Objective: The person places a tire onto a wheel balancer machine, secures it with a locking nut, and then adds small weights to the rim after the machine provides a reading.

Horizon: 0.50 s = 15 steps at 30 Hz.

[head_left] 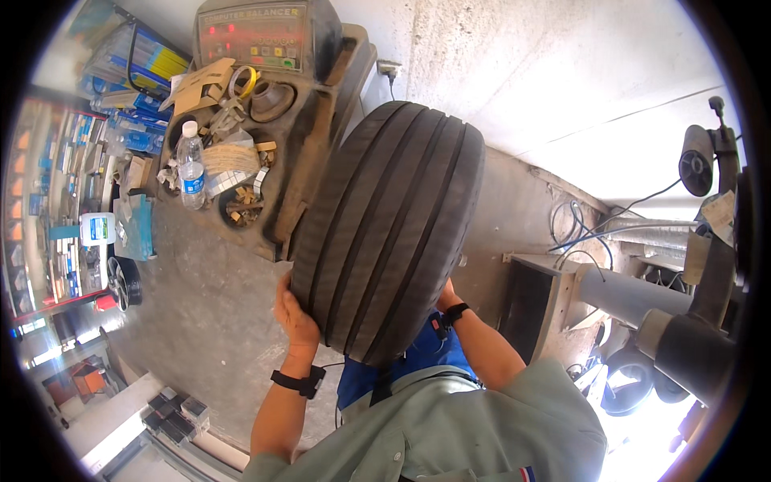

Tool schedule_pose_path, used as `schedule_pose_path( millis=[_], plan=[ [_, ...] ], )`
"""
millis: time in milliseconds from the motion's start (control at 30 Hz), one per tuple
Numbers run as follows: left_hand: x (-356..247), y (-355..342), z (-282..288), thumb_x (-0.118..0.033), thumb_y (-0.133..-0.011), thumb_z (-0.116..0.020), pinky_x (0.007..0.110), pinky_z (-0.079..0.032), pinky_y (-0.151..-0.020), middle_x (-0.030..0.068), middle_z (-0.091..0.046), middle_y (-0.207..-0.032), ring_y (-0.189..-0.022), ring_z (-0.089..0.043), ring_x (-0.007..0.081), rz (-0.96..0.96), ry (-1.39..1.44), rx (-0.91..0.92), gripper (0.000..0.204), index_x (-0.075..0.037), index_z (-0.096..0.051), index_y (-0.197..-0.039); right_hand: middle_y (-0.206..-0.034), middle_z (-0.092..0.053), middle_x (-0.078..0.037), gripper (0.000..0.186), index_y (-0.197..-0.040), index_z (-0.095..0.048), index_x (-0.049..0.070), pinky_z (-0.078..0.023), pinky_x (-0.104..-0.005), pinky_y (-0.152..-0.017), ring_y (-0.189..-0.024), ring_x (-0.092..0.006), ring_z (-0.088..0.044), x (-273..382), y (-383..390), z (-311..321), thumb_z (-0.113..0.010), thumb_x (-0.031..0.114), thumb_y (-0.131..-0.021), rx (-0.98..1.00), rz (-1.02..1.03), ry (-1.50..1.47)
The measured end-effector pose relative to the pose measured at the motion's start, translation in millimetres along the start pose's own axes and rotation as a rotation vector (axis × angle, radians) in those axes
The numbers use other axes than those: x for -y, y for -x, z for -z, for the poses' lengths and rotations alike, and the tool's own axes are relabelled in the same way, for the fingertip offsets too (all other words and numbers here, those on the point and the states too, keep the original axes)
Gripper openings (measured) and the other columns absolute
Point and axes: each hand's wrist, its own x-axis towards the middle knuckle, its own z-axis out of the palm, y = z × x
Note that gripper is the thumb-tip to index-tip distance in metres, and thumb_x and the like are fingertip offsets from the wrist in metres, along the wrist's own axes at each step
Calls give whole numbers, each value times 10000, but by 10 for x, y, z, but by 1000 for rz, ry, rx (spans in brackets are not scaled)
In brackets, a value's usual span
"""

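Observation:
A large black tyre (pixel 385 225) with long straight grooves in its tread fills the middle of the view, held upright in front of my body. My left hand (pixel 299 317) grips its lower left side, fingers pressed on the sidewall. My right hand (pixel 447 299) holds the lower right side, its fingers mostly hidden by the tyre. Just beyond the tyre stands a grey balancing machine (pixel 337 60) with a tray holding a plastic bottle (pixel 192 177), a roll of yellow tape (pixel 242 82), a cone (pixel 271 100), cardboard (pixel 201 84) and several small weights (pixel 243 205).
Shelving with boxes (pixel 76 185) and a wheel rim (pixel 124 283) stand at the left, above a bare stretch of concrete floor (pixel 193 305). Another machine with an arm (pixel 699 305) and a grey cylinder (pixel 618 293) occupies the right, with loose hoses (pixel 578 233) near the wall (pixel 546 80).

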Motion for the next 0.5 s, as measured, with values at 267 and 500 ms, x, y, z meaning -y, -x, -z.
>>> schedule_pose_path(
  millis=[267, 500],
  plan=[
    [2460, 852, 709, -321, -1026, -300, 410, -421, -997, 220, -626, -1201, -1130, -586, 296, 124, -398, 314, 515, 55, -536, -1287, -823, -640, -90, 218, -940, -652, 45, -493, -376, -671, -783, -203, -629, 253, 8, 33, -539, 220, -875, 1, -81, 364],
    [-154, -710, 106, -469, -1030, -343, 409, -378, -1052, 182, -547, -1360, -1261, -510, 313, 211, 328, 278, 602, 15, -504, -1349, -654, -518, -51, 214, -771, -574, 46, -445, -320, -440, -517, -150, -517, 814, 509, -180, -579, 216, -901, 11, -133, 214]
  ],
)
